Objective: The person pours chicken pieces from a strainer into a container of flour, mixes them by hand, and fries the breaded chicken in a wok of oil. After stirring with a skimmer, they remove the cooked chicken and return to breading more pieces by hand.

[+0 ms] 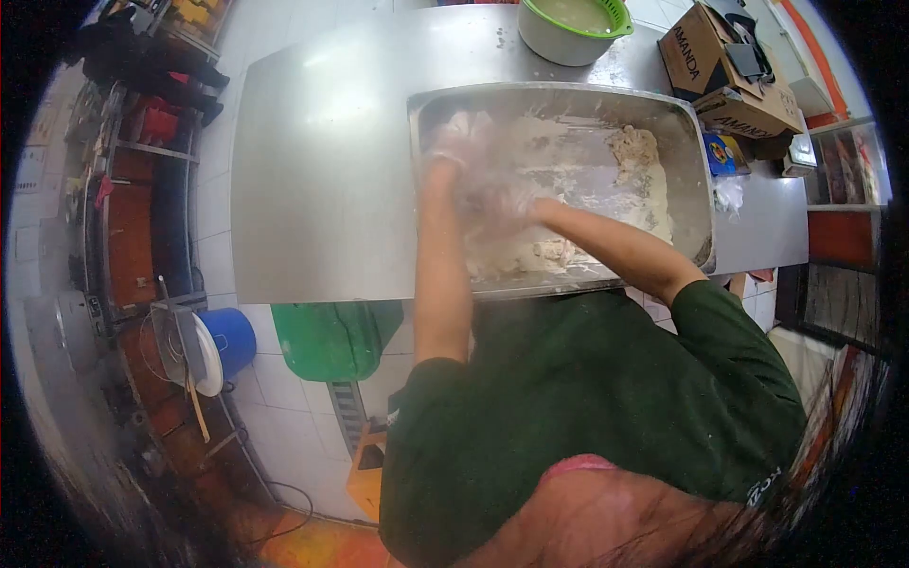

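Both my hands are inside the left part of a deep metal pan (568, 87), in clear plastic gloves. My left hand (462, 142) is near the pan's left wall, and my right hand (504, 206) is just below it, closer to the front. A pale haze blurs both, so their fingers do not show clearly, nor does anything they may hold. White flour (568, 161) is smeared over the pan's bottom. A lumpy clump of dough (636, 151) lies toward the right, and crumbly bits (554, 252) lie along the front.
The pan rests on a steel table (322, 170). Behind it stands a white tub with a green strainer (578, 28); at the back right are a cardboard box (720, 66) and a blue packet (725, 154). A green bin (331, 341) and blue bucket (227, 343) are below. Another person (142, 66) is far left.
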Demonstrator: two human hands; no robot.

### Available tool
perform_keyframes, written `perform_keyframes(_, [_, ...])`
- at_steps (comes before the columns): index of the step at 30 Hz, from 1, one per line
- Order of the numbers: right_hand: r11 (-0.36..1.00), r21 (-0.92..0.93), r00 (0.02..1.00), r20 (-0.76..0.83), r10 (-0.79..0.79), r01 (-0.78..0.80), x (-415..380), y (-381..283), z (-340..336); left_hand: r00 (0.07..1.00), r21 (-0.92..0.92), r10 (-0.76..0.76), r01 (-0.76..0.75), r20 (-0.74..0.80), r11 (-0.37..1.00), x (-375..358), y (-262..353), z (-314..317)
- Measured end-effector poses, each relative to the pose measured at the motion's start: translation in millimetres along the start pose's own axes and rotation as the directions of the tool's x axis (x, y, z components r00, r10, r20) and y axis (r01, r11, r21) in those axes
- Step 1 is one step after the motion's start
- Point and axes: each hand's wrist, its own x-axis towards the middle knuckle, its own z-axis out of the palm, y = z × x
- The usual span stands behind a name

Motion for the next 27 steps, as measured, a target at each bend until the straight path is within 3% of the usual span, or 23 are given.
perform_keyframes(1, [0.980, 0.082, 0.966, 0.200, 0.162, -0.181, -2.9, -22.5, -51.6, 1.000, -0.001, -0.001, 0.001, 0.002, 1.000, -0.9, 1.6, -1.0])
perform_keyframes(2, [0.920, 0.128, 0.867, 0.404, 0.292, -0.370, -4.2, -42.7, -104.7, 1.000, -0.112, -0.004, 0.004, -0.001, 0.994, -4.1, 1.3, 1.0])
perform_keyframes(3, [0.918, 0.133, 0.865, 0.407, 0.292, -0.373, 34.7, 40.3, 11.5, 1.000, -0.221, -0.008, 0.007, -0.005, 0.975, -8.5, 2.0, 1.5])
perform_keyframes(4, [0.904, -0.155, 0.912, -0.177, 0.370, -0.397, 99.4, 141.7, 98.0, 1.000, -0.220, -0.009, 0.007, -0.007, 0.976, -14.4, 7.0, -2.4])
perform_keyframes(5, [0.906, -0.153, 0.912, -0.179, 0.368, -0.395, 98.9, 131.0, 89.3, 0.999, -0.200, -0.009, 0.001, -0.039, 0.980, -21.2, 12.4, -6.5])
perform_keyframes(9, [0.978, -0.025, 0.944, 0.257, 0.208, -0.209, 159.5, 36.9, 37.4, 0.999, -0.082, 0.035, -0.037, -0.029, 0.996, -2.3, -9.2, 4.8])
perform_keyframes(10, [0.986, 0.011, 0.918, 0.364, 0.154, -0.169, 78.7, 53.3, 33.4, 0.999, -0.093, 0.030, -0.033, -0.037, 0.995, 2.3, -12.2, 8.2])
perform_keyframes(13, [0.984, 0.152, 0.762, 0.647, -0.026, -0.095, 52.8, 4.5, -1.6, 0.996, -0.083, 0.024, -0.032, -0.089, 0.996, 14.2, -20.4, 19.3])
perform_keyframes(14, [0.984, 0.152, 0.756, 0.654, -0.026, -0.097, 36.7, -2.4, 7.0, 0.995, -0.093, 0.055, -0.063, -0.083, 0.994, 18.9, -24.4, 25.0])
perform_keyframes(15, [0.993, -0.047, 0.880, 0.470, -0.075, 0.109, 15.2, -7.3, 13.6, 0.993, -0.098, 0.089, -0.096, -0.078, 0.991, 24.0, -28.6, 30.2])
perform_keyframes(16, [0.923, -0.283, 0.944, 0.277, -0.180, 0.259, 1.0, -11.0, 17.6, 0.993, -0.100, 0.087, -0.095, -0.078, 0.990, 22.9, -28.0, 29.1])
perform_keyframes(19, [0.881, -0.350, 0.942, 0.220, -0.253, 0.318, -9.6, -17.6, 21.2, 0.992, -0.106, 0.097, -0.106, -0.082, 0.989, 17.5, -25.3, 23.2])
perform_keyframes(20, [0.880, -0.352, 0.942, 0.217, -0.255, 0.319, -4.5, -33.1, 9.7, 0.990, -0.108, 0.114, -0.122, -0.083, 0.987, 18.3, -25.6, 23.6])
perform_keyframes(21, [0.882, -0.422, 0.904, 0.428, -0.010, 0.210, 5.0, -59.7, -11.5, 0.988, -0.111, 0.130, -0.138, -0.080, 0.984, 18.0, -25.4, 24.6])
perform_keyframes(22, [0.854, -0.507, 0.773, 0.587, 0.242, 0.118, 8.5, -75.2, -21.7, 0.989, -0.109, 0.131, -0.138, -0.076, 0.984, 16.0, -24.8, 24.5])
perform_keyframes(23, [0.856, -0.504, 0.776, 0.584, 0.241, 0.113, 6.3, -70.7, -12.3, 0.992, -0.082, 0.114, -0.118, -0.053, 0.990, 15.0, -24.6, 22.3])
perform_keyframes(25, [0.849, -0.525, 0.894, 0.403, 0.196, 0.050, -2.1, -48.4, 24.7, 0.994, -0.050, 0.102, -0.104, -0.026, 0.993, 10.0, -21.4, 19.0])
perform_keyframes(26, [0.848, -0.528, 0.897, 0.397, 0.197, 0.048, -8.5, -36.3, 41.9, 0.997, -0.070, 0.081, -0.082, -0.020, 0.994, 6.5, -18.5, 16.0])
perform_keyframes(27, [0.838, -0.540, 0.991, 0.137, -0.008, 0.081, -16.4, -22.2, 58.2, 0.998, -0.094, 0.059, -0.061, -0.021, 0.994, 6.1, -15.5, 12.3])
